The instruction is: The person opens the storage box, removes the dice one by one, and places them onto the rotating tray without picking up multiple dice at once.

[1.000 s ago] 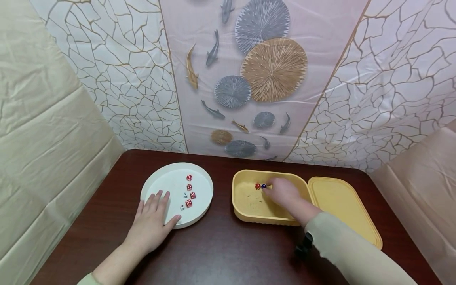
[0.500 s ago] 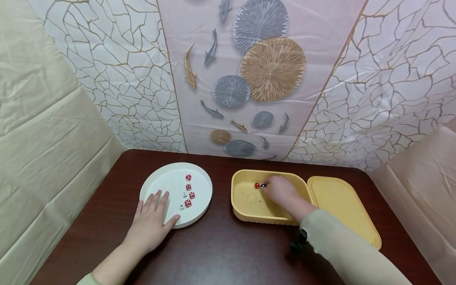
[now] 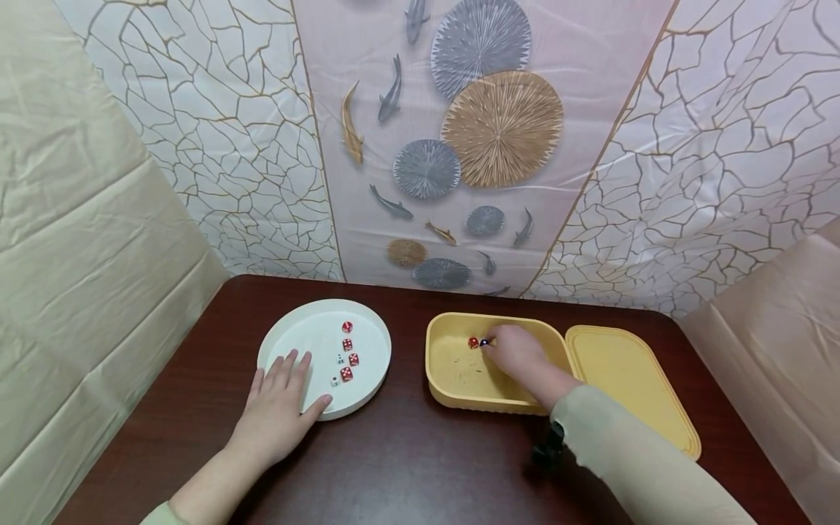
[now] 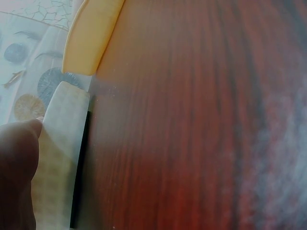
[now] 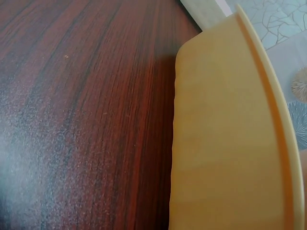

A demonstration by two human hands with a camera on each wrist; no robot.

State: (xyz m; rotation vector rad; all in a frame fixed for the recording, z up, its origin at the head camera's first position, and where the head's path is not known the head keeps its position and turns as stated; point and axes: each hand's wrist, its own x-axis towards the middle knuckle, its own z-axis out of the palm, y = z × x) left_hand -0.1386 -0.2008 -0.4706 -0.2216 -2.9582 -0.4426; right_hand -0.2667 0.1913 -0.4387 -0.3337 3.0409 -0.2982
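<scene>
My left hand (image 3: pixel 274 415) rests over the near left rim of a round white tray (image 3: pixel 289 325), its fingers spread and fairly straight. Red dice (image 3: pixel 347 373) and small white dice (image 3: pixel 335 381) lie inside that tray. My right hand (image 3: pixel 518 354) reaches down into a yellow box (image 3: pixel 453 394) and pinches a small blue die (image 3: pixel 484 342) at its fingertips. Just left of it sits a red die (image 3: pixel 473 343) on the box floor. In the left wrist view, the thumb (image 4: pixel 19 158) touches the tray's side. The box wall hides the right fingers in the right wrist view.
A flat yellow lid (image 3: pixel 630 379) lies right of the box on the dark wooden table (image 3: pixel 407 467). Patterned cloth (image 3: pixel 420 219) hangs behind the table. A black wrist device (image 3: pixel 550 446) sits under the right sleeve.
The right forearm has shifted slightly left, while the right fingers stay at the blue die. The left hand and the dice in the tray look unmoved.
</scene>
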